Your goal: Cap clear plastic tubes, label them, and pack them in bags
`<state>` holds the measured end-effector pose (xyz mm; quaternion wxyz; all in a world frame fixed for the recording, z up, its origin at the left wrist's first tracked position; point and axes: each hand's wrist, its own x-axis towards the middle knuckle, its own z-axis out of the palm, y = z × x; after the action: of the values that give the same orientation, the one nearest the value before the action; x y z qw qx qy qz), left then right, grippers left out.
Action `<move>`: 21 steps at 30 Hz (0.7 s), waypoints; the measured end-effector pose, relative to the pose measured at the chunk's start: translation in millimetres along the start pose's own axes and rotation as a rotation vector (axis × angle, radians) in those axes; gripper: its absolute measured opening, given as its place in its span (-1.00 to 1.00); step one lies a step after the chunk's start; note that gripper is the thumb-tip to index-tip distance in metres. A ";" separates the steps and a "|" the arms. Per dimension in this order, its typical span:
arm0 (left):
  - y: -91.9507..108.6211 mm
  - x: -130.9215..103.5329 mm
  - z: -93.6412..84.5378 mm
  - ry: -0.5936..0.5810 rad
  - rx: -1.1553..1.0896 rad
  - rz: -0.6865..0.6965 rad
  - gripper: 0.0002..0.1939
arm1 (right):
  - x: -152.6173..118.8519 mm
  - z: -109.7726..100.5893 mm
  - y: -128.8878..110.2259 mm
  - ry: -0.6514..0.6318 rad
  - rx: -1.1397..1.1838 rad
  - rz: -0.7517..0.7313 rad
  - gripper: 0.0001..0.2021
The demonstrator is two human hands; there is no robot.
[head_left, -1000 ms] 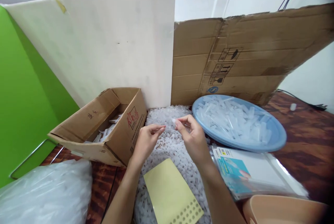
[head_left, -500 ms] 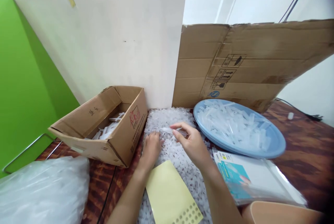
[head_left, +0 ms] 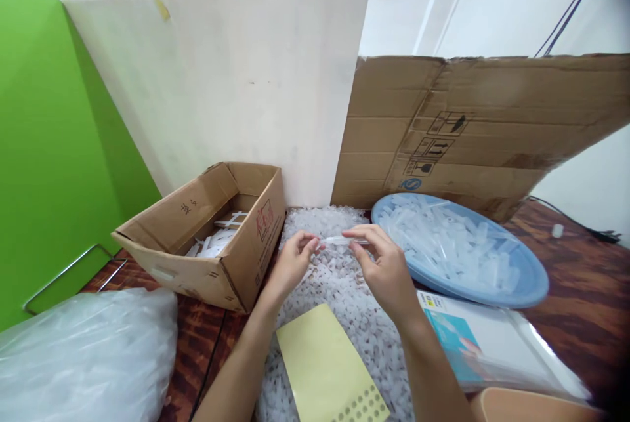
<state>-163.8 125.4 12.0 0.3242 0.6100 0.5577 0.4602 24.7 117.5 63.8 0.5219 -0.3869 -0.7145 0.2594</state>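
Note:
Between finger and thumb, my right hand pinches a clear plastic tube held level above a spread of small translucent pieces. My left hand is closed at the tube's left end, fingertips pinched together; whatever small part lies between them is too small to make out. Below the hands, a yellow sheet with rows of round dots near its lower edge rests on the small pieces. A blue basin heaped with clear tubes stands close to the right of my right hand.
An open cardboard box with white pieces inside stands left of the hands. A full plastic bag lies at the lower left. Packaged sheets and an orange container are at the lower right. White and cardboard panels stand behind.
My left hand has risen from the small pieces to the tube's left end, its fingers now pinched. The tube is more level in my right hand. The camera view has shifted slightly.

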 end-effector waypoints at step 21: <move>84.1 -29.5 -25.3 0.055 -0.339 0.200 -0.77 | -4.6 7.0 -11.7 0.063 0.312 0.385 -0.45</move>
<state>-153.6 79.4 91.8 0.3596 0.5864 0.4174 0.5939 15.5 107.3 68.1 0.5384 -0.4386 -0.5622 0.4492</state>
